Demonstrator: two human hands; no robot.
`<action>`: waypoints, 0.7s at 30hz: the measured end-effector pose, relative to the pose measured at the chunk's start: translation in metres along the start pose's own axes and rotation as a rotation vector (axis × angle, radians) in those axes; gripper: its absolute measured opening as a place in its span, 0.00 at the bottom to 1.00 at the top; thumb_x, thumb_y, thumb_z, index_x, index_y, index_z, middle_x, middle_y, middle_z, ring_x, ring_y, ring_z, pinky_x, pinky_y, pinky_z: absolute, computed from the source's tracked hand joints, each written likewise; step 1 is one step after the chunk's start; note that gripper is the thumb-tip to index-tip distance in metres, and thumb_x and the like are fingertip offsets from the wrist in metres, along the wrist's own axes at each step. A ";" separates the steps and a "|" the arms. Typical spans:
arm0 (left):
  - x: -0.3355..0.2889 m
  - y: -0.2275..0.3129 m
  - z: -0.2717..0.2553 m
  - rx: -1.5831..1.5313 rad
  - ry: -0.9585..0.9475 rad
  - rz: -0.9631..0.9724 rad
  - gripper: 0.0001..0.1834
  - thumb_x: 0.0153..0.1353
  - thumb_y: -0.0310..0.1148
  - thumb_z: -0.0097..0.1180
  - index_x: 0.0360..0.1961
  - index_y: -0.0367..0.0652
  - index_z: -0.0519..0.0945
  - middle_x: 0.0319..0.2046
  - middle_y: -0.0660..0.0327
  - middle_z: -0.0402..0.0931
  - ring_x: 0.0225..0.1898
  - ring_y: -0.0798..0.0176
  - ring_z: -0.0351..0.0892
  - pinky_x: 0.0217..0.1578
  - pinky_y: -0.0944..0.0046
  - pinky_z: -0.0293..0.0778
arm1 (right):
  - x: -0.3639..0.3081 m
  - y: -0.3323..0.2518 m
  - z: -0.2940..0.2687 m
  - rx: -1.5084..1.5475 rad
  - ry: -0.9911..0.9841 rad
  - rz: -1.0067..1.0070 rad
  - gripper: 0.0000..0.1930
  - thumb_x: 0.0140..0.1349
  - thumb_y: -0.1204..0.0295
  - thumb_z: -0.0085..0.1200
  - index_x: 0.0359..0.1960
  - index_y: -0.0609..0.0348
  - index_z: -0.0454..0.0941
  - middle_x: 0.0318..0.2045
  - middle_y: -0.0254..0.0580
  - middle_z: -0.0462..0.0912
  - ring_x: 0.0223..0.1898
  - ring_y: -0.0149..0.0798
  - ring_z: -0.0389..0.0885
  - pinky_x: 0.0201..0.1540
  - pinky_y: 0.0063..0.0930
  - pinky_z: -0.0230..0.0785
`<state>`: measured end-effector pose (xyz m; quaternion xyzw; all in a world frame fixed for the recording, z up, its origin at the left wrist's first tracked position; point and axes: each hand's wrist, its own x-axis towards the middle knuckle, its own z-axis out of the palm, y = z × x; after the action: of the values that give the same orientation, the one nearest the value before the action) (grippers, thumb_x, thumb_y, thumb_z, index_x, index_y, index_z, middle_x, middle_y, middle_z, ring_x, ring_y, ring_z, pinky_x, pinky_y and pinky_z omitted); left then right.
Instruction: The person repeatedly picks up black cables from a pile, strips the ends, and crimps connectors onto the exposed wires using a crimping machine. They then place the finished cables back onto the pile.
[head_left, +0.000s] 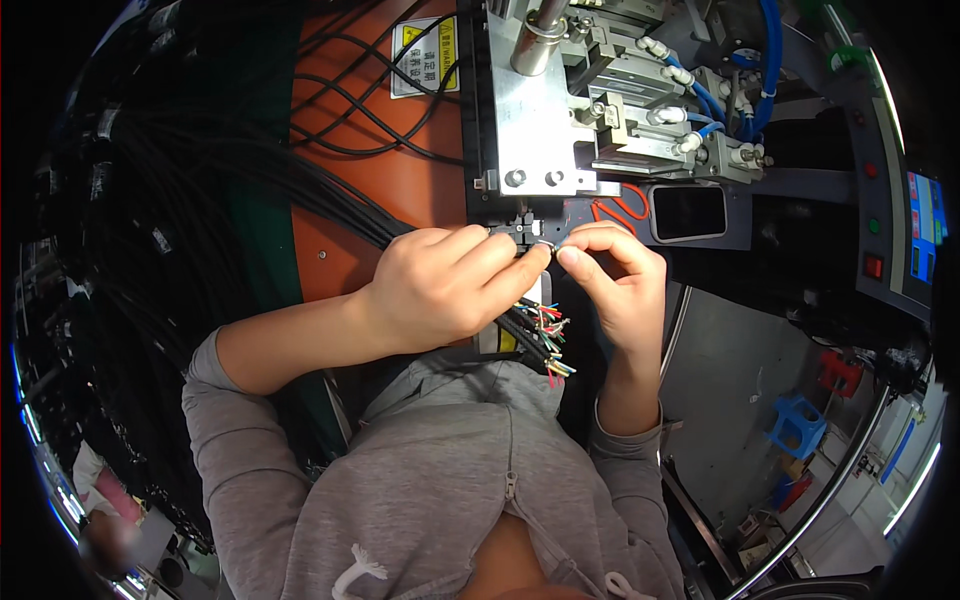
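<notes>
Both my hands meet at the small metal fixture [520, 229] under the press. My left hand [447, 282] is closed, thumb and forefinger pinching a cable's end near the fixture; most of that cable is hidden behind the hand. Opposite it, fingertips almost touching, my right hand [622, 283] pinches something small and thin at the same spot, too covered to make out. Below the left hand, several black cables [518, 332] stick out with bare coloured wire ends [551, 330] fanned towards the right. A long bundle of black cables [340, 190] reaches the left hand from the left.
The press's silver plate [533, 120] stands just beyond my hands, with air cylinders [650, 100] and blue hoses [768, 60] to its right. Red-handled scissors [628, 205] and a phone-like device [688, 212] lie beside the right hand. An orange-brown surface [390, 180] carries loose black cords.
</notes>
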<state>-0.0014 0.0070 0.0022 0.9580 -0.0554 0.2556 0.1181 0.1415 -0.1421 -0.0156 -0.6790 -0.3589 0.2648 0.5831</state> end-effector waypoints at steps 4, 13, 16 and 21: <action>0.003 0.002 0.006 0.070 -0.054 -0.029 0.18 0.45 0.29 0.56 0.41 0.43 0.82 0.22 0.70 0.67 0.20 0.73 0.67 0.17 0.74 0.63 | 0.005 0.006 0.015 -0.419 0.131 -0.252 0.04 0.52 0.80 0.59 0.29 0.65 0.78 0.26 0.42 0.80 0.29 0.40 0.78 0.34 0.29 0.69; 0.005 0.007 0.008 0.136 -0.093 -0.112 0.15 0.48 0.29 0.56 0.39 0.44 0.83 0.22 0.69 0.65 0.19 0.74 0.66 0.16 0.74 0.64 | 0.007 0.015 0.027 -0.426 0.204 -0.333 0.03 0.49 0.80 0.58 0.23 0.61 0.75 0.20 0.39 0.74 0.25 0.39 0.72 0.31 0.29 0.65; 0.006 0.004 0.008 0.098 -0.071 -0.103 0.14 0.48 0.28 0.56 0.39 0.42 0.82 0.22 0.68 0.64 0.18 0.73 0.67 0.16 0.73 0.64 | 0.005 0.025 0.030 -0.203 0.219 -0.157 0.04 0.52 0.80 0.57 0.24 0.62 0.74 0.20 0.35 0.74 0.24 0.31 0.71 0.30 0.24 0.64; 0.006 -0.007 0.010 -0.001 -0.014 -0.110 0.14 0.46 0.28 0.57 0.37 0.41 0.81 0.22 0.65 0.68 0.19 0.70 0.70 0.18 0.70 0.67 | 0.002 0.036 0.032 0.478 0.127 0.327 0.03 0.58 0.80 0.51 0.27 0.63 0.72 0.23 0.27 0.73 0.25 0.20 0.67 0.29 0.16 0.59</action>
<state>0.0097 0.0105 -0.0048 0.9612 -0.0036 0.2422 0.1321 0.1245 -0.1234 -0.0561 -0.5863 -0.1351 0.3892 0.6975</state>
